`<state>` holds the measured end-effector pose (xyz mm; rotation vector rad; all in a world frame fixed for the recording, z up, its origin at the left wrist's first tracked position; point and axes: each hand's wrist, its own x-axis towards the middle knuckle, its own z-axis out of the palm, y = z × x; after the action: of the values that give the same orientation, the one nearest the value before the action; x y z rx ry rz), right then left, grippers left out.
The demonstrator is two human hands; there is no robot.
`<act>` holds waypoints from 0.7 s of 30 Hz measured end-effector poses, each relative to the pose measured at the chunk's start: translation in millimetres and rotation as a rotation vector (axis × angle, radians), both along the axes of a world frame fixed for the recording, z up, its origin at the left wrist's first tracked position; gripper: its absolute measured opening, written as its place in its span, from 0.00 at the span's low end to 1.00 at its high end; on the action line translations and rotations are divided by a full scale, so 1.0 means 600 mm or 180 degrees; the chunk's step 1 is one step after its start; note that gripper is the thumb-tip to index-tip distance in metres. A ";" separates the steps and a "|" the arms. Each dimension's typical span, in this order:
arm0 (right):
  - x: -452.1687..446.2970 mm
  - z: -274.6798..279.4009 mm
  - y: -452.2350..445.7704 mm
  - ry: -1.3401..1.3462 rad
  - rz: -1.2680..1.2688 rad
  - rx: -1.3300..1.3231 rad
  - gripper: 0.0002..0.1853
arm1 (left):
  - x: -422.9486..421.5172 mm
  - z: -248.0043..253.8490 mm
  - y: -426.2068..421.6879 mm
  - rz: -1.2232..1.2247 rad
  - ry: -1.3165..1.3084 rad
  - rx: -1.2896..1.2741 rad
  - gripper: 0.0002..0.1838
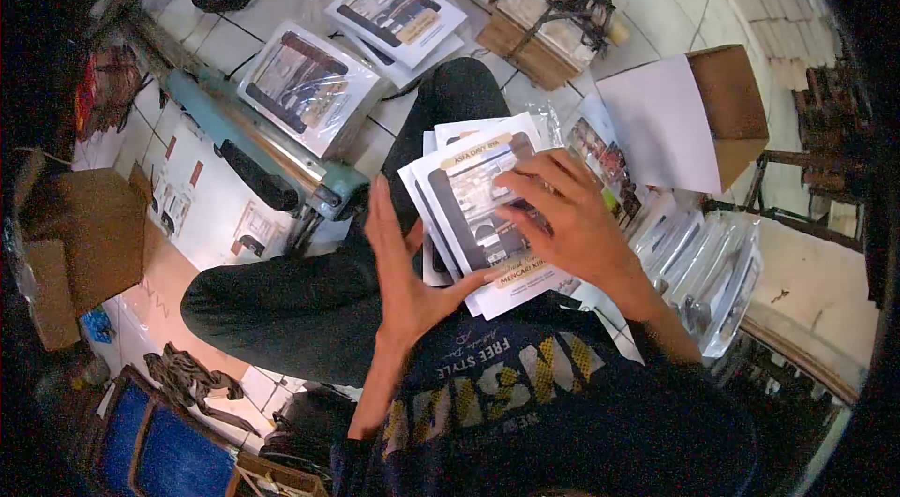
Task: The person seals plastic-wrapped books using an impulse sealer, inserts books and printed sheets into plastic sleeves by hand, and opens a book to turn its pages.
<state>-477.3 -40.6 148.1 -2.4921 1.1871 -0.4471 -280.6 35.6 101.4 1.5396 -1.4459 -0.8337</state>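
Note:
A small stack of printed booklets (473, 180), slightly fanned at the edges, is in front of my lap. The top cover shows a dark-framed picture and beige title labels. My left hand (405, 267) is at its lower left, the thumb over the cover's lower corner and the other fingers along the left side, some stretched away from it. Over the right half of the cover, my right hand (572, 216) has its fingers bent and apart, fingertips at the picture. Whether those fingertips press on the paper I cannot tell, and the stack's underside is hidden.
Ahead on the tiled floor are two plastic-wrapped booklet piles (305, 89) (398, 17). An open cardboard box (731, 112) and plastic-wrapped packs (698, 272) are at right. To the left are a long metal-and-teal device (239, 136) and another carton (89, 244).

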 end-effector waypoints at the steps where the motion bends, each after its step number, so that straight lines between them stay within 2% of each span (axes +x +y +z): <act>1: 0.008 -0.001 0.004 -0.0053 -0.0117 0.0005 0.16 | 0.020 0.021 -0.010 0.0005 -0.0455 -0.0330 0.63; 4: 0.001 0.004 -0.002 0.0199 0.0162 0.0043 0.15 | 0.087 0.097 -0.026 0.0238 -0.0220 -0.0705 0.49; 5: -0.001 0.017 -0.011 0.0209 0.0186 0.0016 0.15 | 0.098 0.154 -0.038 0.0902 0.0054 -0.0629 0.45; 7: -0.009 0.054 -0.039 -0.0651 -0.0550 0.0721 0.15 | 0.164 0.243 -0.046 0.1234 -0.0221 -0.1832 0.44; 9: -0.246 0.081 -0.076 0.1891 -0.1994 -0.1329 0.17 | 0.217 0.329 -0.033 0.1195 -0.0636 -0.2846 0.43; 11: -0.235 0.301 -0.056 0.0439 -0.3527 -0.0993 0.25 | 0.237 0.383 -0.009 0.1223 -0.0979 -0.3343 0.42; 12: -0.243 0.353 -0.050 0.0227 -0.3523 -0.1420 0.25 | 0.243 0.399 0.002 0.1251 -0.1123 -0.3455 0.41; 14: -0.288 0.389 -0.043 0.0344 -0.3255 -0.2122 0.24 | 0.245 0.424 0.033 0.1321 -0.1385 -0.3562 0.40; 18: -0.315 0.428 -0.035 0.0616 -0.3307 -0.2349 0.25 | 0.238 0.425 0.069 0.1644 -0.1725 -0.3416 0.39; 21: -0.319 0.465 0.038 0.0764 -0.3468 -0.2488 0.26 | 0.229 0.392 0.092 0.2096 -0.1904 -0.3469 0.37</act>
<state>-668.5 -18.1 427.2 -2.1849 2.8917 -1.0413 -143.1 90.7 336.6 1.2285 -1.2596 0.7790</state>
